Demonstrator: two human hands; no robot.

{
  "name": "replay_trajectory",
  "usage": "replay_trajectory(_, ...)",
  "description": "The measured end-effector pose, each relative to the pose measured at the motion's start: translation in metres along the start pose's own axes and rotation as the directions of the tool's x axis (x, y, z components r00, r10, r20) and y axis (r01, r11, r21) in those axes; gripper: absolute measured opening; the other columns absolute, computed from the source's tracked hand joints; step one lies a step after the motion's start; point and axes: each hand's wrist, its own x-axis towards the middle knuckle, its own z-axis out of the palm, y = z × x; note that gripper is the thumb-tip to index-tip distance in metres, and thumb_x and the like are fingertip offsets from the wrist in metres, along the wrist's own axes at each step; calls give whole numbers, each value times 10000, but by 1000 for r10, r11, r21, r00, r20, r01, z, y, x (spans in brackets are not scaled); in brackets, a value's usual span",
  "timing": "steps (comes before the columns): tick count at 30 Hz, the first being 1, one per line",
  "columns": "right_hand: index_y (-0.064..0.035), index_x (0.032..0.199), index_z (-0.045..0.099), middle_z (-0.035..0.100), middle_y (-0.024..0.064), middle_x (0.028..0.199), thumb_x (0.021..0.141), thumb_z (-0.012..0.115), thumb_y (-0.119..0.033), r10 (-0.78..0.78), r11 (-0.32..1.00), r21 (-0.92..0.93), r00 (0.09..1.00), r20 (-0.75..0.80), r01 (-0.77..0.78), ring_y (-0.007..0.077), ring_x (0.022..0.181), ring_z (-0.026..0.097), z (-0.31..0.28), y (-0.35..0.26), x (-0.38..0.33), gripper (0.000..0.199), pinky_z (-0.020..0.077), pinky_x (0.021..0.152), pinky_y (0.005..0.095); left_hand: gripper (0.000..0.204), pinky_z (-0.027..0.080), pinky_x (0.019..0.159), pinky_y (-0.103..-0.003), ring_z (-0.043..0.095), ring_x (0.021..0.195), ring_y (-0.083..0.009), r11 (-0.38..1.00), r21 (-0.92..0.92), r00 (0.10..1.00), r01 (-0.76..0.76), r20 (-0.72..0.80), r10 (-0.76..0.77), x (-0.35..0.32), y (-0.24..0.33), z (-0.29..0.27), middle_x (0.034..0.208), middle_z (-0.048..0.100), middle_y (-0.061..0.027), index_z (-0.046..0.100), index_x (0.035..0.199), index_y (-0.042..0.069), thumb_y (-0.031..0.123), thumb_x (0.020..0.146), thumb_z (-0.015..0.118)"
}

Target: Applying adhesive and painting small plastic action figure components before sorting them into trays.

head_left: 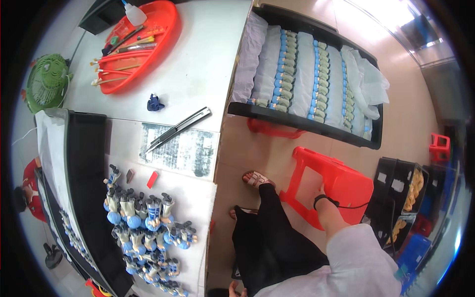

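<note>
My right hand (322,191), with a black corded band at the wrist, is closed on a red plastic stool (354,185) to the right of my legs. The stool looks tilted, and some of my fingers are hidden against it. At the lower edge, only a small part of my left hand (236,291) shows beside my dark trousers; whether it holds anything is hidden. On the table at left, several small figurines (129,208) with blue heads and dark feet lie in rows on white cloth.
A black crate (302,116) of figurines between white wrapping stands ahead. The table holds a red tray (170,34) of brushes, a utility knife (180,129) and a black bin (86,163). Dark crates (391,178) stand right of the stool.
</note>
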Motion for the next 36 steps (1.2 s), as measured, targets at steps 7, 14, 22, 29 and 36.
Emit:
replay_trajectory(7, -112, 1187, 481, 435, 116, 1251, 822, 427, -253, -54, 994, 89, 995, -79, 61, 282, 1188, 355, -108, -85, 8, 395, 215, 980, 526, 418, 418, 748, -319, 500, 825, -185, 964, -235, 987, 127, -69, -147, 18, -59, -36, 891, 559, -93, 407, 1209, 63, 100, 818, 549)
replay_trajectory(14, -119, 1175, 493, 446, 118, 1240, 811, 442, -245, -215, 968, 74, 946, -244, 239, 284, 1172, 374, -216, -161, 23, 389, 239, 974, 502, 356, 429, 730, -314, 517, 795, -185, 989, -150, 996, -5, 83, 18, 51, -59, -72, 862, 568, -92, 437, 1142, 51, 111, 812, 556)
replay_trajectory(22, -126, 1162, 507, 459, 119, 1228, 799, 460, -236, -442, 884, -1, 834, -329, 468, 286, 1153, 395, -318, -141, 9, 382, 268, 967, 474, 288, 443, 710, -308, 537, 761, -185, 990, -95, 961, -109, 243, 129, 68, -29, -93, 828, 579, -92, 471, 1065, 38, 124, 806, 564)
replay_trajectory(29, -132, 1151, 519, 470, 121, 1217, 789, 475, -228, -693, 712, -167, 642, -328, 682, 288, 1136, 414, -349, -125, -28, 377, 293, 961, 450, 235, 455, 692, -303, 554, 731, -185, 969, -119, 929, -218, 278, 244, 68, -11, -87, 799, 588, -91, 501, 997, 26, 135, 800, 570)
replay_trajectory(36, -5, 1022, 556, 579, 141, 1015, 723, 457, -84, -575, 817, 351, 600, 557, 457, 228, 961, 525, -404, -91, -78, 325, 392, 843, 344, 194, 467, 675, -299, 572, 701, -185, 941, -185, 930, -285, 185, 318, 71, -14, -15, 769, 598, -90, 531, 930, 15, 146, 795, 577)
